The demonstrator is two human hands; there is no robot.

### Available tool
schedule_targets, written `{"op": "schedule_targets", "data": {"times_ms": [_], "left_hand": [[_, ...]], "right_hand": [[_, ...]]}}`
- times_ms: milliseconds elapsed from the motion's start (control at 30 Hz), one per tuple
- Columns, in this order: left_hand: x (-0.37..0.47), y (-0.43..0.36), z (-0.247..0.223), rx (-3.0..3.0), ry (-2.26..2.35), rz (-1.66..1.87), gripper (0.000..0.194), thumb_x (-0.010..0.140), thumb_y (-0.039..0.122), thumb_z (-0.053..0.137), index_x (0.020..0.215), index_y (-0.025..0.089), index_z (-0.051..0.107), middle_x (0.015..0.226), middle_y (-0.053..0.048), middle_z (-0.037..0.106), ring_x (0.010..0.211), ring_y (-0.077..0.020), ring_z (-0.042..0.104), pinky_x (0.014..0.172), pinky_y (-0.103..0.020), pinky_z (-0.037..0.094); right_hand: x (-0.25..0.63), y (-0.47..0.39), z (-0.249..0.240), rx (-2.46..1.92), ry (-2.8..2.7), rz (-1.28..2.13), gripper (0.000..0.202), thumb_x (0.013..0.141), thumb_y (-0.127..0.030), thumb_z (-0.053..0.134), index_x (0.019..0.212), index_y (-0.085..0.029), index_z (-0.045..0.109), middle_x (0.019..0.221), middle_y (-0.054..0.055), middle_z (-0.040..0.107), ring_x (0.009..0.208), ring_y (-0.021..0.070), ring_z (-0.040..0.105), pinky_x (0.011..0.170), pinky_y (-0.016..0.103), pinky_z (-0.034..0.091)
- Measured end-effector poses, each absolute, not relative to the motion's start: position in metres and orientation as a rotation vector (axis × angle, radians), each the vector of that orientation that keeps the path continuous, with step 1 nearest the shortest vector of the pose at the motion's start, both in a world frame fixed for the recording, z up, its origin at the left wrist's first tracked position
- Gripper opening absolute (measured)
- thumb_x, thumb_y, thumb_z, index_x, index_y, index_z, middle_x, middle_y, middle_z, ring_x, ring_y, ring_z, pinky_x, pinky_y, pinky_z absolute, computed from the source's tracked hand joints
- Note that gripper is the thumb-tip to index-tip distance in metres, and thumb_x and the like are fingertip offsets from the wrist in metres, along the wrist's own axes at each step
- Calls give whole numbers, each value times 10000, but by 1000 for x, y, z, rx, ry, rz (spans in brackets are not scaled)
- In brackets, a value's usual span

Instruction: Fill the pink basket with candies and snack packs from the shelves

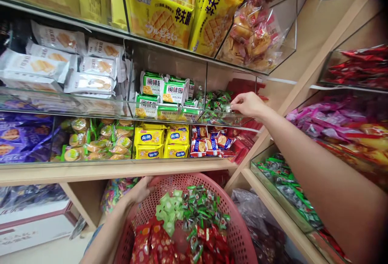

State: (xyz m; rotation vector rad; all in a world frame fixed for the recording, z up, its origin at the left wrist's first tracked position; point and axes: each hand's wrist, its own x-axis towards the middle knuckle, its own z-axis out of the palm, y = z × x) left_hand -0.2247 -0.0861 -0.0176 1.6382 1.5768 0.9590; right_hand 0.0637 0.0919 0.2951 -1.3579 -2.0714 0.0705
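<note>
My right hand (247, 104) reaches into a glass-fronted shelf bin at the small green-wrapped candies (216, 100). Its fingers are pinched together at a small clear-and-green piece by the bin's front edge. Below the shelf, my left hand (141, 191) grips the upper left rim of a pink perforated basket (242, 231). Inside the basket lie pale green packets (169, 209), dark green-wrapped candies (201, 207) and red packets (157, 244).
Green-and-white packs (174, 92) stand left of the candies, with yellow packs (150, 137) below. Yellow waffle bags (163, 17) fill the shelf above. A slanted wooden divider (312, 52) and side bins flank my right arm. A white carton (36, 223) sits lower left.
</note>
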Motion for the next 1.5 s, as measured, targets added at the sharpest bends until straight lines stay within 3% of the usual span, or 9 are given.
{"op": "schedule_targets", "data": {"times_ms": [233, 333, 467, 633, 1067, 1200, 1333, 1400, 1500], "left_hand": [[-227, -87, -13, 1645, 1603, 977, 476, 657, 290, 595, 1116, 163, 576, 1203, -75, 577, 1165, -284, 442, 1034, -386, 280], [-225, -86, -12, 1638, 1585, 1000, 473, 660, 268, 585, 1121, 161, 569, 1206, -73, 574, 1167, -276, 441, 1040, -380, 274], [-223, -83, -15, 1641, 1561, 984, 470, 678, 238, 549, 1139, 145, 550, 1208, -78, 571, 1161, -268, 449, 1035, -376, 285], [-221, -81, -17, 1623, 1520, 998, 486, 679, 237, 554, 1156, 146, 537, 1207, -71, 575, 1168, -262, 444, 1038, -370, 288], [-220, -83, -13, 1686, 1655, 931, 477, 695, 287, 541, 1147, 132, 544, 1237, -94, 552, 1161, -265, 458, 1037, -386, 292], [-222, -83, -18, 1692, 1675, 953, 473, 687, 320, 562, 1126, 145, 566, 1210, -86, 576, 1141, -276, 480, 1014, -388, 332], [-222, -82, -17, 1705, 1703, 924, 474, 691, 348, 560, 1120, 149, 575, 1209, -88, 576, 1155, -283, 469, 1019, -395, 326], [-221, -82, -16, 1714, 1725, 898, 478, 697, 344, 547, 1130, 143, 567, 1221, -94, 565, 1166, -280, 459, 1029, -393, 312], [-222, -82, -17, 1728, 1735, 898, 483, 697, 321, 533, 1142, 135, 558, 1235, -97, 553, 1177, -274, 450, 1033, -380, 309]], "right_hand": [[109, 21, 297, -894, -1656, 365, 257, 751, -267, 571, 923, -76, 576, 762, 44, 594, 661, 81, 566, 636, 254, 447], [128, -15, 246, -901, -1784, 428, 202, 740, -325, 607, 837, -148, 595, 719, 14, 598, 624, 90, 541, 632, 249, 441], [139, -34, 142, -1127, -2094, 726, 177, 794, -328, 505, 729, -180, 576, 700, 4, 606, 657, 133, 556, 619, 253, 428], [144, -33, 58, -1404, -2362, 496, 185, 817, -205, 402, 680, -202, 526, 612, -12, 570, 597, 139, 532, 576, 241, 345], [139, -35, 17, -1542, -2390, 311, 134, 773, -128, 400, 728, -188, 511, 747, 38, 586, 661, 156, 570, 570, 237, 360], [138, -30, 27, -1448, -2339, 297, 133, 803, -180, 415, 816, -197, 546, 820, 47, 603, 718, 165, 590, 615, 247, 403], [132, -17, 93, -1221, -2173, 119, 220, 874, -279, 358, 901, -199, 562, 825, 40, 628, 728, 156, 586, 662, 250, 410], [127, -8, 142, -1153, -2079, -29, 253, 876, -352, 383, 841, -200, 582, 698, 9, 620, 597, 131, 554, 602, 235, 387], [113, 15, 213, -1143, -2023, -326, 390, 845, -447, 423, 584, -189, 551, 482, -16, 510, 463, 114, 469, 528, 235, 328]]}}
